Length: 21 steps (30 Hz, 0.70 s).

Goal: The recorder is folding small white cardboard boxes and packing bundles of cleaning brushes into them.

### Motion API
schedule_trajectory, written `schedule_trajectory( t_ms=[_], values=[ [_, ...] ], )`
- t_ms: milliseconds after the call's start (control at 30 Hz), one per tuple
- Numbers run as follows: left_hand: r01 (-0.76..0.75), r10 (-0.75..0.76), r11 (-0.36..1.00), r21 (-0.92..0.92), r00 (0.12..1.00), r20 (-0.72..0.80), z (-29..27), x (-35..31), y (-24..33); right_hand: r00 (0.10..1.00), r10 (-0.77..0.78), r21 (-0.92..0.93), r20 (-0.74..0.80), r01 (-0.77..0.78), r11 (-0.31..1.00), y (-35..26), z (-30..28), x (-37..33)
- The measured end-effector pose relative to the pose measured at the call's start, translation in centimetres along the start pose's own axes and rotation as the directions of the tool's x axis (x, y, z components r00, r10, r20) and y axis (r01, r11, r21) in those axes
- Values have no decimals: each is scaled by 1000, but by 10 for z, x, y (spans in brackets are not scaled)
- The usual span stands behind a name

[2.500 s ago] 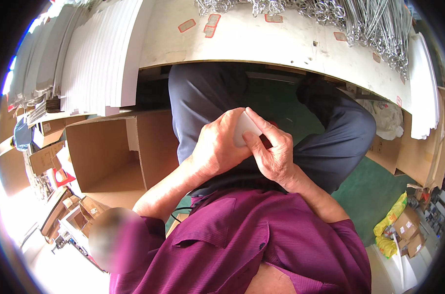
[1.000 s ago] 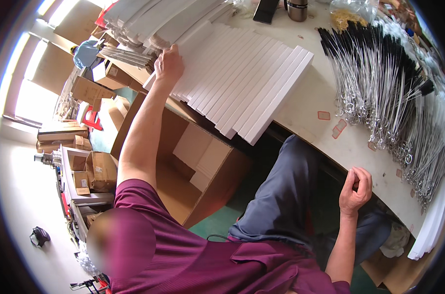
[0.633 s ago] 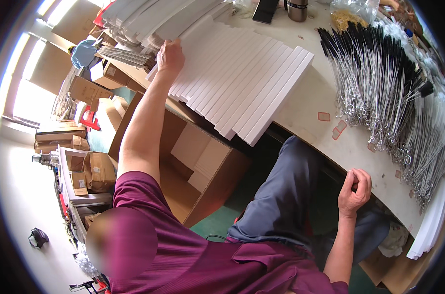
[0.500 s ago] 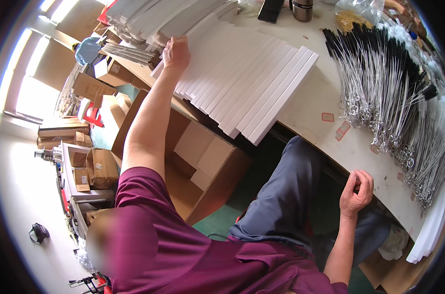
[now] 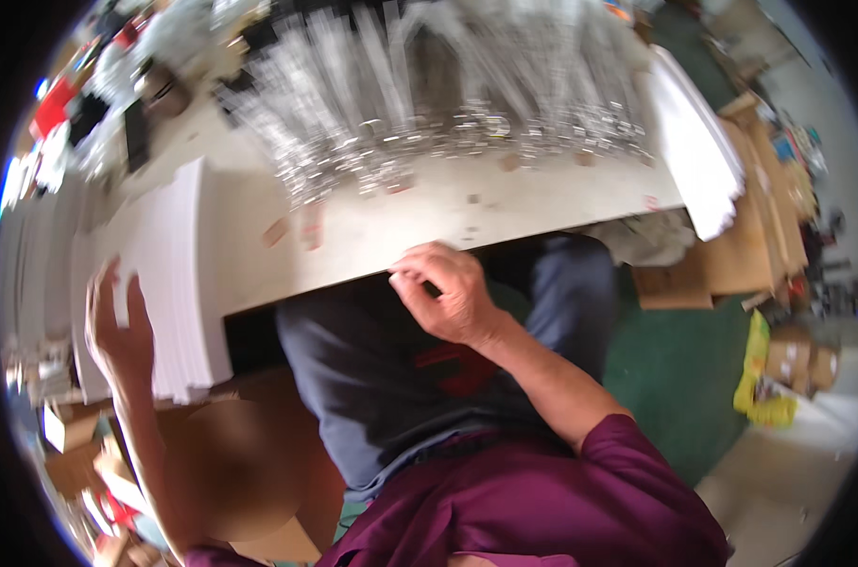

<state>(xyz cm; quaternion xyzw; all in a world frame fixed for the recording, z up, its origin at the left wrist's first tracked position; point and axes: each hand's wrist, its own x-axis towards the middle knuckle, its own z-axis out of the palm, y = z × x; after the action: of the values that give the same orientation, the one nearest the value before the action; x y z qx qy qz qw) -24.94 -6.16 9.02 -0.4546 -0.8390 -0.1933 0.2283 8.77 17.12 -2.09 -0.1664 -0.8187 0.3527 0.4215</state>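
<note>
My left hand [image 5: 120, 326] is raised over the near left part of a row of overlapping long white flat pieces [image 5: 164, 293], its fingers apart and nothing in them. Whether it touches them I cannot tell. My right hand [image 5: 451, 295] hovers at the table's near edge, above my lap. Its thumb and fingers curl toward each other, and I see nothing between them. Beyond it lies a wide heap of thin wire brushes [image 5: 429, 85] with ring ends toward me, smeared by motion.
More white pieces [image 5: 703, 142] stick out past the right end of the table [image 5: 353, 227]. A dark phone [image 5: 137, 137] and a metal flask [image 5: 162, 90] stand at the back left. Cardboard boxes are at lower left, and a large carton [image 5: 731, 260] is at right.
The view has swung to the right, so the brushes now lie ahead. My left hand has come off the far end of the white pieces and opened. My right hand stays curled.
</note>
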Motion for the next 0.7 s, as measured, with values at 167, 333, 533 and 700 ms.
schedule_trajectory(
  t_ms=[167,333,533,700],
  values=[
    [-113,171,936,-333,974,150,19,-36,122,978,-153,-234,-145,116,965,18,-94,4],
    [-41,130,876,-481,979,154,85,-38,166,882,176,-551,-438,-417,723,92,-232,-8],
    [-184,211,907,-377,977,29,144,-49,163,861,171,-838,-479,-507,201,129,-337,-21],
    [-244,252,915,-320,968,-19,149,-49,167,835,321,-890,-448,-452,-65,140,-382,-31]
  ],
)
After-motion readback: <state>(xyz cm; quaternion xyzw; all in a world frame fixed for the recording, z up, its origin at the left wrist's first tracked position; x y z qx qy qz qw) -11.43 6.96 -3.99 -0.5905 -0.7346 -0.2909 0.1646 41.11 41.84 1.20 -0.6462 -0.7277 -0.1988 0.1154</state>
